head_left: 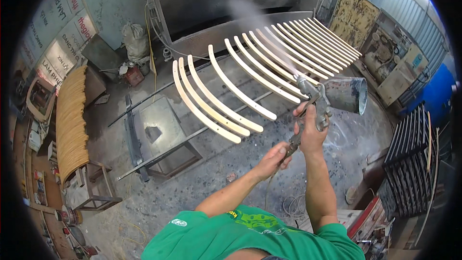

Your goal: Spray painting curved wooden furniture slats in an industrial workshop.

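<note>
My right hand (310, 130) grips the handle of a metal spray gun (315, 97) with a side-mounted cup (347, 95). A plume of spray mist (250, 17) streams from the nozzle up and to the left. My left hand (275, 158) holds the air hose (291, 144) just below the gun's handle. Beyond the gun, several pale curved wooden slats (240, 84) lie side by side across thin metal rails (192, 137), fanning from lower left to upper right.
A stack of similar curved slats (71, 115) rests on a stand at the left. A metal frame table (161, 137) sits under the rails. A dark slatted rack (409, 159) stands at the right. A large spray booth (231, 0) fills the back.
</note>
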